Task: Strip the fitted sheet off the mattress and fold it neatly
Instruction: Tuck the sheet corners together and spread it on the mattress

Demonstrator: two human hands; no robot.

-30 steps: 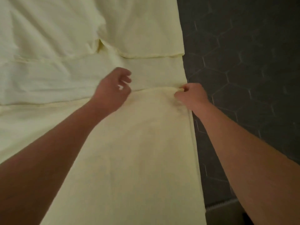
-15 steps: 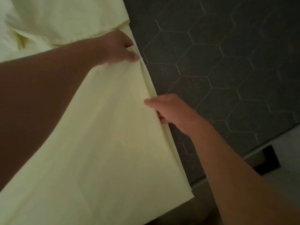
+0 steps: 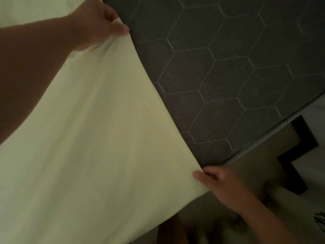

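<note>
The left hand pinches the far end of the fitted sheet's edge, fingers clamped on the cloth. The right hand grips the near corner, thumb on top. The sheet spreads leftward from both grips, over the mattress. For a clean fold, keep this edge taut and bring the ends together squarely. Right of the fingers lie bare quilting and a piped border. Beyond the right hand is a dark frame, perhaps furniture. Nothing seems to block the fold.

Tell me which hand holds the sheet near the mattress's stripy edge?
The right hand, pinching a corner of the sheet by the striped piping. The left hand grips it farther up the hexagon-quilted mattress.
</note>
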